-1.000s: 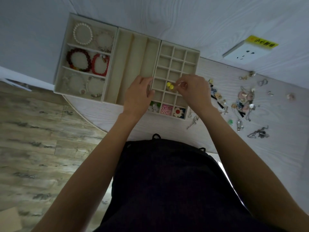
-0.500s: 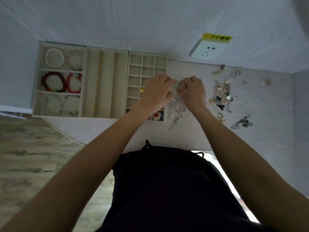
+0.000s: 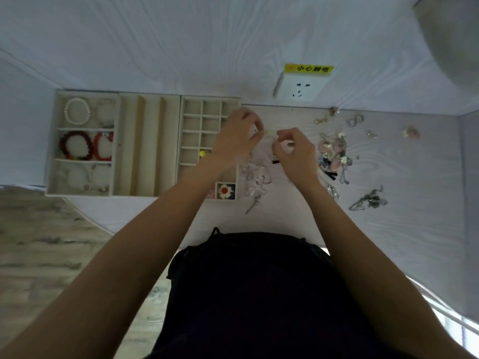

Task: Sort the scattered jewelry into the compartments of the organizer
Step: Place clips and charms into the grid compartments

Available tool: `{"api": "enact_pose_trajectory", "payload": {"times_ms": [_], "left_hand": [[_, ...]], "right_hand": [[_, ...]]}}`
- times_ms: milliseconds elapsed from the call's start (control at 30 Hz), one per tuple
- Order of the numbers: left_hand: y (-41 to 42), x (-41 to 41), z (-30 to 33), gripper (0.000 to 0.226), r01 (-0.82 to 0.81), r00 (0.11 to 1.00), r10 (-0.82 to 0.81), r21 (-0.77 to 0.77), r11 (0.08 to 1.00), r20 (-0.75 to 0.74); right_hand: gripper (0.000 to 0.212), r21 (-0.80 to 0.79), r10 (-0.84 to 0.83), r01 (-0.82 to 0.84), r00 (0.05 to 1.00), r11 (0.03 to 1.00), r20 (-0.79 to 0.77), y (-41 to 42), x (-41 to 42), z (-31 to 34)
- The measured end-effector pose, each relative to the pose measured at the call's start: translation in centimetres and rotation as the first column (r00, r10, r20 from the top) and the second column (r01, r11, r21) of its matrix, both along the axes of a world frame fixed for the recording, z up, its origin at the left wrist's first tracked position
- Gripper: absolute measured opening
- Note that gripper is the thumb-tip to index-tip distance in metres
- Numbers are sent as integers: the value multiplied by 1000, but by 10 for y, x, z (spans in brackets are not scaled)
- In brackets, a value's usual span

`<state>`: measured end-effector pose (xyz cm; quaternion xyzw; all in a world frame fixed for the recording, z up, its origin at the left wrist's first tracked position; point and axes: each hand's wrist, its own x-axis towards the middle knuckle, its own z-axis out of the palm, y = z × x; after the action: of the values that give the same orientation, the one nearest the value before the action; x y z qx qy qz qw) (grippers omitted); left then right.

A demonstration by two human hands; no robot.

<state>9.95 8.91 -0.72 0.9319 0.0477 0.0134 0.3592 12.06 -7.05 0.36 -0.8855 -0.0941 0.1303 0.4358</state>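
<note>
The beige organizer lies at the left of the table, with bracelets in its left section, long slots in the middle and a small grid at the right. A yellow piece and a flower piece sit in grid cells. My left hand hovers at the grid's right edge with its fingertips pinched. My right hand is close beside it, also pinching. A small pale piece, blurred, shows between the two hands. Scattered jewelry lies to the right, and pale pieces lie below the hands.
A white wall socket with a yellow label is on the wall behind the table. A silver chain and single small pieces lie farther right. The table's curved front edge runs near my body; wood floor shows at the left.
Both hands left the grid cells and moved right to the table beside the organizer. They met over a small pale piece and now sit slightly apart. The view shifted.
</note>
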Motion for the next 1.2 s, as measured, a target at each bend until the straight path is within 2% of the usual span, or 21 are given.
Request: {"api": "enact_pose_trajectory", "payload": {"times_ms": [67,133,200,267,300,333,467,533,600,733,833,1000,1133,1200], "left_hand": [[5,-10,12,4,-111,994,105,-315,943,-35],[7,-23,24,12,-213,977,161,-565,797,-141],[9,-39,33,12,-299,954,228,-687,662,-196],[11,-57,40,8,-383,919,313,-741,552,-242],[13,-68,41,4,-427,896,354,-736,526,-267],[15,-78,42,2,-459,879,391,-705,541,-272],[36,-121,25,3,-573,816,518,-480,665,-257],[49,-138,17,5,-625,780,576,-360,693,-246],[59,-146,14,7,-645,764,600,-307,700,-236],[69,-146,15,15,-598,800,563,-192,778,-210],[67,-149,19,23,-540,838,505,-185,821,-204],[60,-169,18,38,-397,915,380,-127,909,-138],[59,-181,16,33,-409,912,411,63,911,-22],[60,-182,16,32,-414,907,422,158,896,-13]], "right_hand": [[10,158,-49,66,992,985,-112,2,2,13],[13,241,-17,57,986,969,-167,6,1,25],[14,273,49,-4,986,962,-158,13,-4,33],[13,253,112,-70,982,965,-155,23,-12,38],[12,234,148,-109,976,966,-156,29,-18,38],[12,209,185,-151,971,966,-152,35,-24,38],[10,51,307,-303,941,952,-144,61,-49,23],[10,-16,357,-361,927,932,-115,78,-62,14],[10,-116,413,-417,909,901,-57,94,-72,7],[11,-225,461,-447,887,866,10,111,-82,-2],[8,-288,454,-415,887,863,82,115,-83,-7],[18,-369,498,-433,862,823,98,114,-75,-8],[15,-366,510,-421,839,830,190,104,-75,-8],[14,-356,536,-437,804,826,256,100,-75,-8]]}}
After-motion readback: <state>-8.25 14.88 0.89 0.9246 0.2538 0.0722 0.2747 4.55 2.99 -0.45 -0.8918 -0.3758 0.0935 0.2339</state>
